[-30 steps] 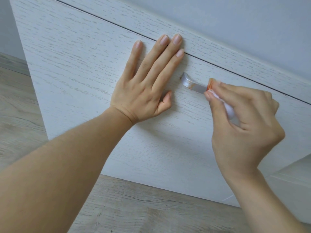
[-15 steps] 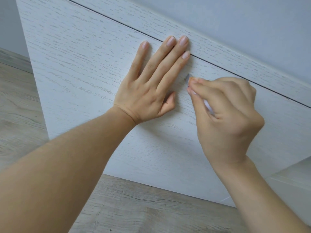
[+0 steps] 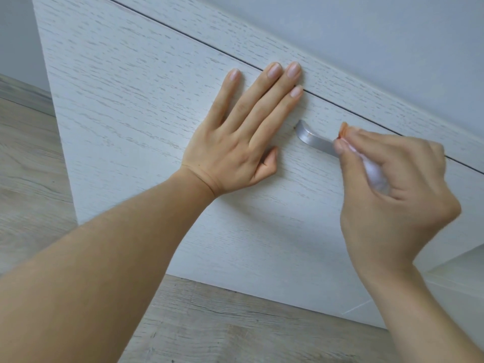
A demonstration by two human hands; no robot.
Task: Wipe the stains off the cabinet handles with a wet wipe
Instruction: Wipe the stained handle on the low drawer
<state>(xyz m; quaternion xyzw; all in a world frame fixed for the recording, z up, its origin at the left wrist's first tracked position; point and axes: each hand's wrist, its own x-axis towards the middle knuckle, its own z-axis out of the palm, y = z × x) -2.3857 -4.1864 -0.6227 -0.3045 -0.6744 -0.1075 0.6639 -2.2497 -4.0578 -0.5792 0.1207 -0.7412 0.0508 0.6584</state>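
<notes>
White wood-grain cabinet [image 3: 131, 106] stands on grey wooden floor [image 3: 26, 158]. Left hand [image 3: 243, 134] lies flat on it beside the handle [image 3: 314, 138]; right hand [image 3: 392, 195] pinches a wipe [image 3: 374, 174] against the handle.

- Soft, even daylight is filling the view; nothing is looking dim or blown out.
- My left hand [image 3: 237, 142] is casting only a faint shadow on the cabinet door [image 3: 131, 100].
- My right hand [image 3: 392, 195] is smearing with motion blur.
- The metal handle [image 3: 313, 138] is showing a dull sheen, no glare.
- Straight edges are tilting and bowing slightly under the wide lens.
</notes>
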